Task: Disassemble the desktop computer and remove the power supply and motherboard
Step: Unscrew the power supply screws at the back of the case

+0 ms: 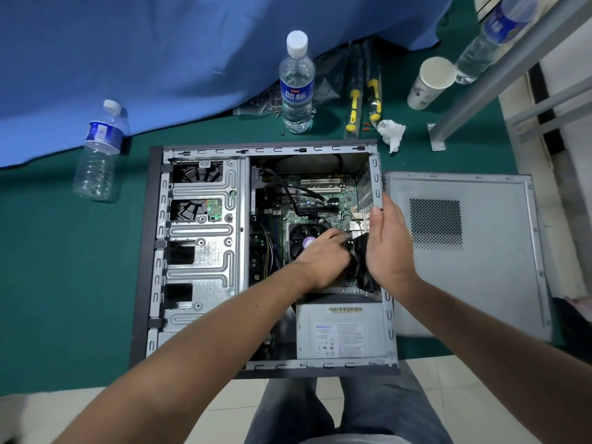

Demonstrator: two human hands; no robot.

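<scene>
Case: the desktop computer case [198,251] lies on its side on the green surface [64,283], its removed side panel [499,283] flat just to its right
Step in hand: freeing the black rear fan [363,264] by the back wall, I'd say, before the bigger parts come out
Left hand: the left hand [323,254] reaches inside beside the CPU cooler [304,238], fingers curled at the fan; whether its grip truly has the fan I cannot tell
Right hand: the right hand [389,245] lies with straight fingers against the case's rear edge and the fan's outer side, grip released, steadying
Power supply: the power supply [339,334] sits in its bay, nearest the person
Motherboard: the motherboard [323,200] is mounted, cables plugged in
Next move: likely work the fan loose, unplug leads, then fetch a yellow-handled screwdriver [352,107] lying beyond the case
</scene>
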